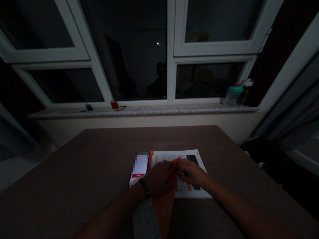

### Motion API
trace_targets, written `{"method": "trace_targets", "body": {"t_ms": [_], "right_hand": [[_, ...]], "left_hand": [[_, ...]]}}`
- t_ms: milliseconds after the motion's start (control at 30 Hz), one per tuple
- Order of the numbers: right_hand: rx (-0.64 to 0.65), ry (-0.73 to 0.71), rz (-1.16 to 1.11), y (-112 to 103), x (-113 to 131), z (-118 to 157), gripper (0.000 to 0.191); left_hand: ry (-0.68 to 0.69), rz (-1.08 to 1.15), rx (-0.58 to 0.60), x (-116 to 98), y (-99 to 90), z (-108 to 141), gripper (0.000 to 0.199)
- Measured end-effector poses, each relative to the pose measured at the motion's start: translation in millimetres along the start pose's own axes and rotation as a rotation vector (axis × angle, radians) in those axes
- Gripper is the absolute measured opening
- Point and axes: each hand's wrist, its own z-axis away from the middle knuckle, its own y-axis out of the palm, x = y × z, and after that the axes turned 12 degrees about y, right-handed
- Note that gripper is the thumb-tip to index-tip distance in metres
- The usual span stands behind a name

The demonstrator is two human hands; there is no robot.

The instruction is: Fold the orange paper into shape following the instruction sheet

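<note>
Both hands meet over a long orange paper (pixel 163 209), fingers slightly curved; it cannot be seen if they grip it or only press it. The left hand (pixel 159 178) lies on its middle, and the right hand (pixel 191 172) is at its pointed top. The paper lies across a printed sheet (pixel 191 158) on a dark wooden table (pixel 149 142).

The printed sheet (pixel 186 166), white package (pixel 139 167) and orange paper (pixel 164 209) are obstructing the desk (pixel 99 159) toward its near edge; free surface is extending to the far and side edges.
</note>
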Motion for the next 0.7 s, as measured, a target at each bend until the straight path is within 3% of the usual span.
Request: {"method": "trace_targets", "body": {"t_ms": [200, 367, 500, 700], "right_hand": [[-0.107, 0.116, 0.114, -3.4, -11.5, -8.1, 0.019], [-0.176, 0.219, 0.083, -3.0, -15.1, -5.6, 0.016], [-0.159, 0.17, 0.013, -3.2, -7.4, -2.6, 0.015], [-0.035, -0.014, -0.046, -3.3, -0.4, -1.7, 0.014]], "left_hand": [[-0.018, 0.044, -0.008, -1.9, -5.6, -0.1, 0.054], [-0.027, 0.04, -0.017, 3.3, -1.9, 3.5, 0.055], [-0.035, -0.001, -0.016, 10.8, 8.1, 6.1, 0.061], [-0.048, 0.007, -0.038, 11.8, 10.8, 3.5, 0.069]]}}
